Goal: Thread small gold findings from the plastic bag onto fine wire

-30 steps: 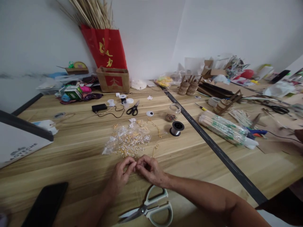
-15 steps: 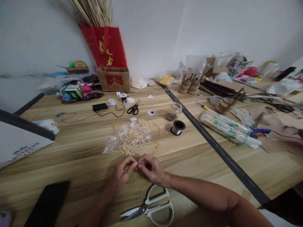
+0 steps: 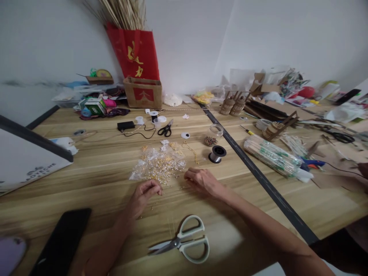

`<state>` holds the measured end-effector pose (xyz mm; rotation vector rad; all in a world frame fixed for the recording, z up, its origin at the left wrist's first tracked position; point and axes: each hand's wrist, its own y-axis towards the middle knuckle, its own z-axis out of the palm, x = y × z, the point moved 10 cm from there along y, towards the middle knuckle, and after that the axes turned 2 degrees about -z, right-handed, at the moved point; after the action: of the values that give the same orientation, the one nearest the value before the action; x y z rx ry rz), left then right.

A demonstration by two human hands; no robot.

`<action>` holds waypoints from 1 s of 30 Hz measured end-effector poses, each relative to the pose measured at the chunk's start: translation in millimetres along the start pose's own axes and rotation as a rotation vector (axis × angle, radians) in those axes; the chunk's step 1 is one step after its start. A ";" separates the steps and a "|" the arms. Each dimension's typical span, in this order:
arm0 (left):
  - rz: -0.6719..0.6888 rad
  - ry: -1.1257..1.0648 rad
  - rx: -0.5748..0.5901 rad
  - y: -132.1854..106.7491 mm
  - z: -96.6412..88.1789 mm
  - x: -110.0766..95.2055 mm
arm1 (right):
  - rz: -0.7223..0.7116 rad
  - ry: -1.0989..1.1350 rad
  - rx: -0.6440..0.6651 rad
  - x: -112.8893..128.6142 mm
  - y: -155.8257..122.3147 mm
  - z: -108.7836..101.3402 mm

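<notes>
Looked like parts-picking: left hand (image 3: 146, 193) pressed together, near side of the jewelry findings (image 3: 163, 168), right hand (image 3: 203, 181) grip too hidden to tell, next probably needed a delicate pinch.

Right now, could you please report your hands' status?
Left hand curled beside the small shiny pieces, hold unclear. Right hand low, to their right, grip unclear. Pale-handled scissors apart from both hands.

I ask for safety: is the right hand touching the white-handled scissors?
Apart: the head view shows tabletop between the right hand and the white-handled scissors.
</notes>
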<state>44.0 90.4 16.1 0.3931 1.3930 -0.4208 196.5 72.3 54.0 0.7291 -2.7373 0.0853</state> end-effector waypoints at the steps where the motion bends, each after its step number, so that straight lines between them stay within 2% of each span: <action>1: -0.003 -0.021 0.007 -0.2 0.3 -0.1 | 0.046 -0.081 0.070 -8.0 -2.5 2.5; 3: -0.004 -0.055 0.024 -0.5 0.7 -0.1 | 0.111 -0.195 0.188 -17.9 -9.0 7.9; 5: 0.002 -0.081 0.030 -0.5 -0.7 0.1 | 0.137 -0.261 0.249 -20.2 -14.1 12.2; 12: 0.024 -0.099 -0.019 -0.4 -13.0 2.7 | 0.140 -0.343 0.278 -20.4 -10.7 31.6; 20: 0.015 -0.052 -0.050 -0.1 -17.4 4.5 | 0.052 -0.392 0.338 -20.3 -2.3 50.7; 25: 0.015 -0.054 -0.074 0.6 -21.0 6.3 | 0.030 -0.322 0.307 -15.4 -5.0 42.3; 30: 0.030 -0.080 -0.101 0.5 -25.7 5.9 | 0.047 -0.077 0.257 -15.9 -10.1 28.3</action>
<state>23.0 103.5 6.8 0.3108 1.3229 -0.3371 206.7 67.3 22.0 0.7477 -2.8493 0.4355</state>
